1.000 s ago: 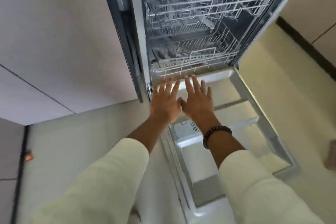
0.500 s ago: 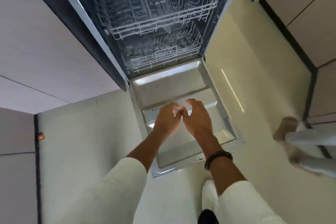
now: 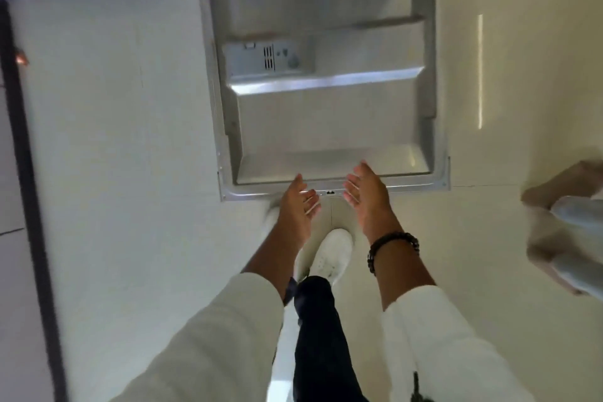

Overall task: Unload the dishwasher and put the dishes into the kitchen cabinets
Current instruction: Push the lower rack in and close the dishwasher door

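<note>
The dishwasher door lies folded down flat over the pale floor, its steel inner face turned up and filling the upper middle of the view. A detergent compartment sits on the left part of that inner face, with a raised steel ridge just below it. Both hands reach toward the door's near edge. The left hand hovers at that edge with its palm turned inward, fingers loosely spread and holding nothing. The right hand mirrors it just to the right, palm facing the left hand, fingers relaxed and also empty; whether either hand touches the door edge cannot be told. A dark beaded bracelet circles the right wrist, and both arms wear pale sleeves. Below the hands a white shoe stands on the floor. At the right edge, blurred, another person's foot shows.
</note>
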A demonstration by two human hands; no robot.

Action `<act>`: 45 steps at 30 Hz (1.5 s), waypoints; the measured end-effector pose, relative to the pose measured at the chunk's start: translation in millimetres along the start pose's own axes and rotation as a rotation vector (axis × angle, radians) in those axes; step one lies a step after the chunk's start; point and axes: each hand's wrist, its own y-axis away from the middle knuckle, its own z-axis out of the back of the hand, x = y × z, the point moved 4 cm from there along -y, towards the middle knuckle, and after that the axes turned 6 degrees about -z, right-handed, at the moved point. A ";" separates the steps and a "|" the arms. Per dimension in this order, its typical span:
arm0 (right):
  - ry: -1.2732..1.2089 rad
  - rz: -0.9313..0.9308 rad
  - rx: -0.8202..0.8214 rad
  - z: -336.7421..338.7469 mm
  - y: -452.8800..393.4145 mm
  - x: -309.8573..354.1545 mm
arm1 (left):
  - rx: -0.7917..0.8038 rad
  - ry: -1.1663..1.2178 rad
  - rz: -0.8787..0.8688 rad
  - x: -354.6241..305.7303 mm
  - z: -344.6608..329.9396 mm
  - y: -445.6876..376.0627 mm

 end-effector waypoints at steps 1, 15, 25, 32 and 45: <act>-0.046 -0.041 0.002 0.1 -14.1 -14.9 | -0.026 0.024 0.023 15.6 6.3 -13.4; -0.420 0.007 0.064 -5.0 -147.7 -76.3 | -0.011 0.425 -0.103 78.5 18.8 -148.1; -0.366 0.063 0.083 3.0 -66.1 -59.9 | 0.030 0.507 -0.143 42.6 22.2 -81.2; -0.290 0.074 0.093 2.7 98.1 -5.6 | 0.004 0.282 -0.140 -30.1 10.9 67.7; -0.293 0.391 0.391 -88.7 377.7 249.2 | 0.341 0.339 -0.385 -316.3 -98.0 312.9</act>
